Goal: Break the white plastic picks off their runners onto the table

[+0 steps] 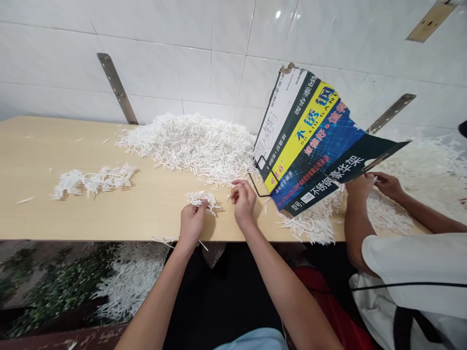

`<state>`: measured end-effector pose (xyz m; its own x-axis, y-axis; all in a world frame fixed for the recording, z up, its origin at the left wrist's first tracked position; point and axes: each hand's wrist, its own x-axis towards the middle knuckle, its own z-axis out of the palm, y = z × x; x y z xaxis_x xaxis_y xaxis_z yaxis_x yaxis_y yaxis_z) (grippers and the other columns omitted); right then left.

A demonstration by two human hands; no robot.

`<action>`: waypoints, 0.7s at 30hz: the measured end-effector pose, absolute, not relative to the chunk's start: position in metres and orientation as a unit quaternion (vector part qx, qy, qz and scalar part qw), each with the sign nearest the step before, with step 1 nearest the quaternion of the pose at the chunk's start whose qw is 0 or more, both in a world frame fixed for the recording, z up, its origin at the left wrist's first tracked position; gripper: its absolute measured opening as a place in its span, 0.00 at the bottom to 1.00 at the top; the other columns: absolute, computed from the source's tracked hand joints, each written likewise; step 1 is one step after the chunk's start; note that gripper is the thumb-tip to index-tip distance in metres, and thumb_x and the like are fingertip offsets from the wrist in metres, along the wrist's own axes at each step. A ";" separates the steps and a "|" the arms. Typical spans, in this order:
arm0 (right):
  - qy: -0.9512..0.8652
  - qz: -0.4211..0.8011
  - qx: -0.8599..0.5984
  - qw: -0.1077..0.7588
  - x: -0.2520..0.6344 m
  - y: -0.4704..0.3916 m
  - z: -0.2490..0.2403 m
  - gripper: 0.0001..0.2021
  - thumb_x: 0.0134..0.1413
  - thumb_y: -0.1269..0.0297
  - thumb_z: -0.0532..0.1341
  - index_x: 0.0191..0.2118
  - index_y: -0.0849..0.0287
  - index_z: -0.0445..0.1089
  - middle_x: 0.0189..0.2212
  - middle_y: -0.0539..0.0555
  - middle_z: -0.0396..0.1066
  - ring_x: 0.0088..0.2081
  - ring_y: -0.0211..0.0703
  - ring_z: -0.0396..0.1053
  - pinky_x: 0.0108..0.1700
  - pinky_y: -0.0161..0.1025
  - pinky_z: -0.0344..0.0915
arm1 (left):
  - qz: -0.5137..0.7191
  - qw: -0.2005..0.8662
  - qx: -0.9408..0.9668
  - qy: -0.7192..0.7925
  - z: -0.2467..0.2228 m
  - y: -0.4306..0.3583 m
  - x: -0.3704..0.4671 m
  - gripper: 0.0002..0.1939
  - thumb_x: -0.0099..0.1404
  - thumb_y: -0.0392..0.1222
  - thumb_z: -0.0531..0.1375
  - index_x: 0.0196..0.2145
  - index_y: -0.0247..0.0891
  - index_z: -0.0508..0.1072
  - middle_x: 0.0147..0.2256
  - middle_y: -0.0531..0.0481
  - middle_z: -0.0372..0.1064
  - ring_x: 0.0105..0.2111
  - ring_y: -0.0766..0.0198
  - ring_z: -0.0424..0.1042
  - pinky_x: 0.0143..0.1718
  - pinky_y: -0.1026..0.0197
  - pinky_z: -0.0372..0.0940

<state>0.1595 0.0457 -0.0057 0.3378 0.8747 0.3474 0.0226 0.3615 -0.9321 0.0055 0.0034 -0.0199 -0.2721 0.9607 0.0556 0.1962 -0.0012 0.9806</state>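
Observation:
Pinched in my left hand [192, 222] is a small bunch of thin white branched sprigs [209, 203], just above the table's front part. My right hand [243, 203] is beside it, fingers curled together near the pile's front edge; whatever is between its fingertips is too small to make out. Behind both hands spreads a big heap of short white pieces [193, 143]. To the left lies a separate clump of joined white sprigs [97, 181] on the wooden tabletop [32, 150].
A printed cardboard sheet [310, 141] stands upright to my right, beside a dark wire frame [260, 195]. Beyond it, a co-worker's hands [359, 187] handle more white pieces [390, 214]. Below the table are white branches [133, 277] and green foliage [54, 287]. Metal brackets [117, 87] line the tiled wall.

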 end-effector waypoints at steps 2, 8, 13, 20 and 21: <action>-0.577 0.340 -0.457 0.586 0.156 0.042 -0.003 0.14 0.66 0.56 0.56 0.40 0.56 0.76 0.24 0.49 0.69 0.25 0.39 0.65 0.30 0.35 0.61 | 0.520 0.365 0.484 0.602 -0.018 0.004 0.005 0.22 0.64 0.57 0.60 0.25 0.36 0.77 0.15 0.52 0.62 0.22 0.60 0.66 0.23 0.62 0.53; -0.701 0.356 -0.415 0.458 0.149 0.041 0.006 0.12 0.57 0.53 0.68 0.39 0.55 0.80 0.35 0.53 0.79 0.35 0.43 0.72 0.36 0.36 0.65 | 0.520 0.366 0.495 0.592 -0.015 0.004 0.004 0.21 0.63 0.56 0.61 0.21 0.37 0.73 0.14 0.52 0.61 0.21 0.61 0.64 0.22 0.62 0.50; -0.653 0.421 -0.402 0.485 0.156 0.042 0.004 0.14 0.62 0.52 0.63 0.42 0.56 0.80 0.33 0.53 0.78 0.34 0.43 0.73 0.35 0.36 0.66 | 0.525 0.390 0.483 0.581 -0.017 0.004 0.005 0.21 0.64 0.57 0.61 0.23 0.37 0.72 0.14 0.55 0.57 0.19 0.65 0.59 0.20 0.63 0.49; -0.724 0.401 -0.382 0.412 0.157 0.034 0.009 0.18 0.52 0.54 0.71 0.47 0.56 0.81 0.39 0.54 0.80 0.32 0.41 0.71 0.32 0.34 0.63 | 0.548 0.440 0.434 0.564 -0.021 0.007 0.005 0.24 0.64 0.61 0.60 0.23 0.38 0.67 0.14 0.59 0.51 0.16 0.70 0.49 0.19 0.64 0.46; -0.727 0.404 -0.381 0.404 0.157 0.034 0.010 0.16 0.53 0.53 0.71 0.44 0.57 0.81 0.37 0.53 0.80 0.32 0.41 0.71 0.31 0.33 0.62 | 0.547 0.442 0.437 0.561 -0.021 0.007 0.004 0.24 0.64 0.61 0.60 0.22 0.38 0.67 0.14 0.59 0.51 0.16 0.70 0.49 0.19 0.64 0.46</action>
<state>0.1570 0.0345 0.0099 -0.3832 0.8801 0.2803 0.2277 0.3841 -0.8948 0.0045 0.0071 -0.0208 -0.2279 0.9735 -0.0184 0.0063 0.0204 0.9998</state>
